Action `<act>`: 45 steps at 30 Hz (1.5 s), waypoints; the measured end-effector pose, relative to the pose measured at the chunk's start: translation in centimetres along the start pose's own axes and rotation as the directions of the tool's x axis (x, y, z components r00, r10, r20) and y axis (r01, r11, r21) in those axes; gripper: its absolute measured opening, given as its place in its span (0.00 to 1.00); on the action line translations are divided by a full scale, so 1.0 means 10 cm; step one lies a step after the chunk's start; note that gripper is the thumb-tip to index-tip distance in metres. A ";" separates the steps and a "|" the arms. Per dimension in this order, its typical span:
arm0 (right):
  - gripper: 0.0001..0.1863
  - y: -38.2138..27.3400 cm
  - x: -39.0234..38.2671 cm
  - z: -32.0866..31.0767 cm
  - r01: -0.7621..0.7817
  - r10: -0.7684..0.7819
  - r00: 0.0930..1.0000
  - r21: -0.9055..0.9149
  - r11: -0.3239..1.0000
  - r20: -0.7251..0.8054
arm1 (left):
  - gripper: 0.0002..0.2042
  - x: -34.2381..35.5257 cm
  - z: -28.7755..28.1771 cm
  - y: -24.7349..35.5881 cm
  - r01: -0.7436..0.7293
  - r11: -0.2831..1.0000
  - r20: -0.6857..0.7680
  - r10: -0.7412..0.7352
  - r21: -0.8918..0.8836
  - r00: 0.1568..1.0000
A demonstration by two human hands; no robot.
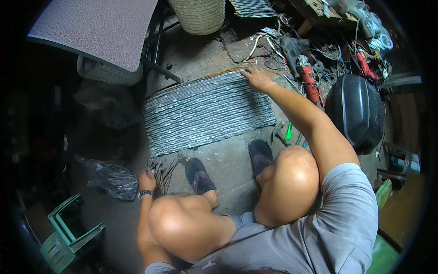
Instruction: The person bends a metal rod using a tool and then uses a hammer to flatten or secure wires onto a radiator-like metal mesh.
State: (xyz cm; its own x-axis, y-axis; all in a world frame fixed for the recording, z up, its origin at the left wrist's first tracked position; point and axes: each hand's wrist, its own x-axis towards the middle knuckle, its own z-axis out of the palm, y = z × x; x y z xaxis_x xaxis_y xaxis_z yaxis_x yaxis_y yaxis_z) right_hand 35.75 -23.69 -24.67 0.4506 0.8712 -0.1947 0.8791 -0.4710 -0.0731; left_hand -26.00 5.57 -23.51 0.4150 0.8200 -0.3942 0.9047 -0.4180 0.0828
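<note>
A ridged, silvery corrugated panel lies flat on the floor in front of my feet. A thin brown strip runs along its far edge. My right hand reaches out and rests on the panel's far right corner, fingers stretched toward that edge. Down at the left, beside my knee, my left hand has its fingers closed at a loose bunch of thin brown sticks. Just how many sticks it grips is hidden. A dark watch is on the left wrist.
Right of the panel are a hammer, a green-handled tool, a red angle grinder, tangled cables and a black case. A clear plastic bag and green plastic chair stand left. A table and woven basket are behind.
</note>
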 end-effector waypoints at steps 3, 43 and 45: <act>0.29 -0.22 0.37 -0.02 -0.078 0.069 0.975 0.035 0.996 0.210 | 0.27 0.25 0.06 0.22 -0.192 0.965 -0.339 0.243 0.177 0.909; 0.14 -0.10 0.36 -0.80 0.167 -0.185 0.937 0.086 0.982 0.296 | 0.46 0.84 0.21 3.33 -0.617 0.782 0.244 0.584 0.086 0.774; 0.14 -0.26 0.36 -0.78 0.187 -0.200 0.962 0.084 0.979 0.189 | 0.43 0.84 0.31 3.24 -0.582 0.813 0.056 0.582 -0.019 0.811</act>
State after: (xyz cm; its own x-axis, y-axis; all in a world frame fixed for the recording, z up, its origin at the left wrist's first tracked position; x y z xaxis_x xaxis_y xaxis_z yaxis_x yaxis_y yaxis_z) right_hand 36.28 -18.20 -17.58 0.2284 0.9057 -0.3572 0.9317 -0.3098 -0.1898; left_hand 6.51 -2.31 -26.96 0.8579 0.3996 -0.3231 0.4955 -0.8097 0.3144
